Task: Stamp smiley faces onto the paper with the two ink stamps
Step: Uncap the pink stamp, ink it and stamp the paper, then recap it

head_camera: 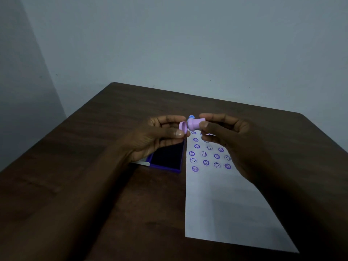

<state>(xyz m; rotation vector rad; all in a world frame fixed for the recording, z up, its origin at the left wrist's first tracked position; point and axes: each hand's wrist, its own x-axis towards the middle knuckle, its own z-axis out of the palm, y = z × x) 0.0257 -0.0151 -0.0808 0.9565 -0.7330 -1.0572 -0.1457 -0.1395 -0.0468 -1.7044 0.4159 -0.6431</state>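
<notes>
Both hands are raised above the table with a small pink stamp between them. My left hand [160, 132] pinches a pink round cap [183, 127] between thumb and fingers. My right hand [226, 132] grips the pink stamp body [196, 123], which lies sideways with its end toward the cap. A bit of blue [191, 116] shows just behind the stamp; I cannot tell what it is. Below lies the white paper [226, 210], its far end covered with several purple smiley prints [206, 162]. An open purple ink pad [167, 157] sits left of the paper.
The dark wooden table [94, 147] stands against a pale wall, its far edge and rounded corners in view. A white flat piece [142, 163] pokes out beside the ink pad under my left wrist. The near half of the paper is blank.
</notes>
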